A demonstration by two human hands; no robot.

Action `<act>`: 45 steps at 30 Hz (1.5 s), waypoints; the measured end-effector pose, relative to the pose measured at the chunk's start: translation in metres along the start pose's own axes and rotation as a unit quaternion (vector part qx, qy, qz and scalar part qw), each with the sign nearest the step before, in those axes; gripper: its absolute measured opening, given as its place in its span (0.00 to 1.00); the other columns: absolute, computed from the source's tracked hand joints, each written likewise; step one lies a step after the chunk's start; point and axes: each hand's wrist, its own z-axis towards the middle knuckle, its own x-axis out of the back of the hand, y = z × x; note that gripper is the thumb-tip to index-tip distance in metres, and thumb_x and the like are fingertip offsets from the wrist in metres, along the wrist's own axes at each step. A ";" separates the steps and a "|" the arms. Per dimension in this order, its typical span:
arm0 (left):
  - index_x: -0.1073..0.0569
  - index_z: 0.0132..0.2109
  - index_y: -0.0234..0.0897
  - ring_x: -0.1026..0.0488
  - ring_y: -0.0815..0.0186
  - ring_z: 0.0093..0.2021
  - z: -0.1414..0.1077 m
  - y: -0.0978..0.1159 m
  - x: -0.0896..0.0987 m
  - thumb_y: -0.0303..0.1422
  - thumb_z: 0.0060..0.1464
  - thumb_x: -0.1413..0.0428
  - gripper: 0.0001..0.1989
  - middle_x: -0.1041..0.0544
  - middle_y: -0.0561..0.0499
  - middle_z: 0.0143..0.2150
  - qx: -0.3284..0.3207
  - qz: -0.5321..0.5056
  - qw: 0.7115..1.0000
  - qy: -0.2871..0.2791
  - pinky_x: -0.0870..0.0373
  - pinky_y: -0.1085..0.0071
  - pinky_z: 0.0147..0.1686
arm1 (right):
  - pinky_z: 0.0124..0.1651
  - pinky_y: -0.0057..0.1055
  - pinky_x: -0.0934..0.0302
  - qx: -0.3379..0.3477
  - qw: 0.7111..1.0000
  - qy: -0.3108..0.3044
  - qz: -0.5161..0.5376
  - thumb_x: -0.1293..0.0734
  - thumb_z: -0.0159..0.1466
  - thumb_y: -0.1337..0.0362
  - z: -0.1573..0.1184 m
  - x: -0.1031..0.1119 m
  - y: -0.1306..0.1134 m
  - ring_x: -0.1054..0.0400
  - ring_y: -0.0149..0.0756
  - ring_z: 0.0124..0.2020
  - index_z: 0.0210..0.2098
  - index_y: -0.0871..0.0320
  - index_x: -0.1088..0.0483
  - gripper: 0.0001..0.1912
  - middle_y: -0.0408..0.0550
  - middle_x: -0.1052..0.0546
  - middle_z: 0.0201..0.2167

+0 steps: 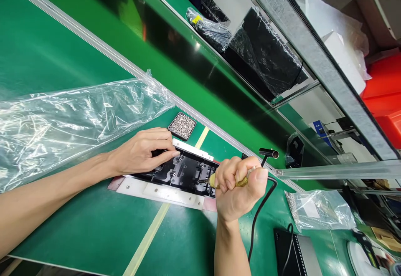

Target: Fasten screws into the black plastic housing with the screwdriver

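A black plastic part (181, 171) lies in a white fixture (169, 193) on the green table. My left hand (148, 150) rests at the part's left end, fingers bent and close together; whether they pinch anything small is hidden. My right hand (239, 182) is wrapped round the yellowish handle of a corded tool (213, 180), whose metal tip points left at the right half of the black part. A black cable (261, 209) runs down from behind that hand. Just beyond the fixture sits a small black tray of metal pieces (182, 126).
Clear plastic sheeting (78, 121) covers the left of the table. A metal rail (94, 42) crosses behind the fixture. At the right are a metal post (338, 170), a plastic bag (319, 210) and a black-and-grey object (296, 253). Wrapped black items (266, 54) lie beyond the green panel.
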 end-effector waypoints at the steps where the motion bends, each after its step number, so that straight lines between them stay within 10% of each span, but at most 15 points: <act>1: 0.19 0.41 0.39 0.25 0.63 0.35 0.000 0.000 0.000 0.28 0.80 0.38 0.13 0.20 0.51 0.36 0.000 -0.002 1.000 0.000 0.27 0.63 0.42 | 0.16 0.17 0.50 0.001 1.000 0.000 -0.002 0.32 0.80 0.45 0.000 0.000 0.000 0.57 0.24 0.15 0.24 0.53 0.47 0.35 0.31 0.49 0.14; 45: 0.18 0.39 0.39 0.24 0.62 0.34 0.001 0.001 0.001 0.30 0.80 0.37 0.14 0.20 0.51 0.35 0.012 -0.013 1.000 0.004 0.27 0.61 0.41 | 0.15 0.18 0.50 0.002 1.000 -0.002 -0.022 0.33 0.80 0.44 0.001 -0.001 -0.002 0.58 0.24 0.14 0.24 0.53 0.48 0.35 0.31 0.50 0.14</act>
